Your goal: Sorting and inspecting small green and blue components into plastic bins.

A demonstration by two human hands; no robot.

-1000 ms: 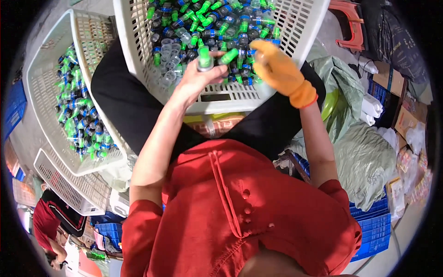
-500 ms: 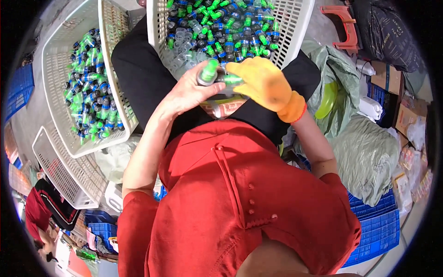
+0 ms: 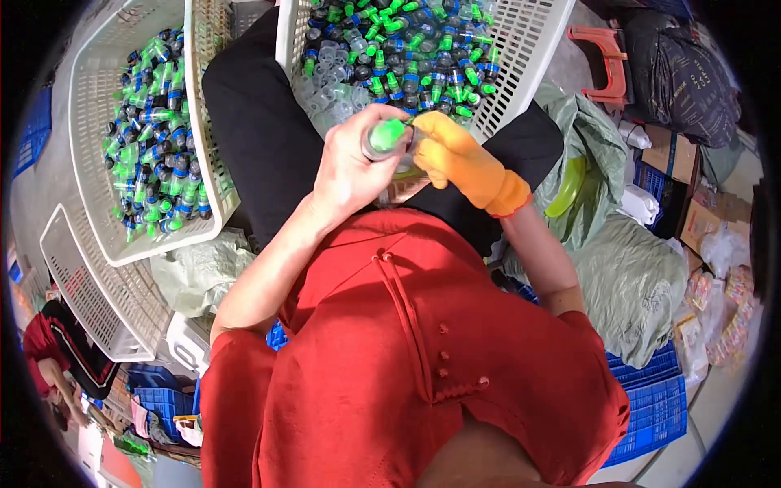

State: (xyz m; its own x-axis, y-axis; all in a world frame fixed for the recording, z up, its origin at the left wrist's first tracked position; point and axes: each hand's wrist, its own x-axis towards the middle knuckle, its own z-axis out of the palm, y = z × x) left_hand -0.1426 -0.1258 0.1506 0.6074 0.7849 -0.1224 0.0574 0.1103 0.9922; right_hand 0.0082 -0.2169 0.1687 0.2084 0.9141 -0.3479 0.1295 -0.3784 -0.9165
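Observation:
My bare left hand (image 3: 351, 167) is closed round a small bottle (image 3: 386, 138) with a bright green top and a clear cap, tilted up toward me. Beside it, my right hand (image 3: 465, 167), in an orange glove, has its fingers curled in and meeting the left fingertips. What the gloved fingers hold, if anything, is hidden. Just beyond both hands a white slatted basket (image 3: 533, 57) holds many small dark bottles with green tops and blue bands. Loose clear caps (image 3: 329, 73) are heaped at that basket's near left side.
On the left, a second white basket (image 3: 81, 154) holds similar bottles, with another white basket (image 3: 98, 293) nearer. To the right lie a green-grey sack (image 3: 634, 281), a red stool (image 3: 600, 61), a black bag (image 3: 691, 81) and blue crates (image 3: 651, 411). A person (image 3: 49, 358) is at far lower left.
Both hands have drawn closer together, and the left has turned its bottle's top toward me. The green-topped piece at the gloved fingertips is now out of sight. The view has shifted slightly.

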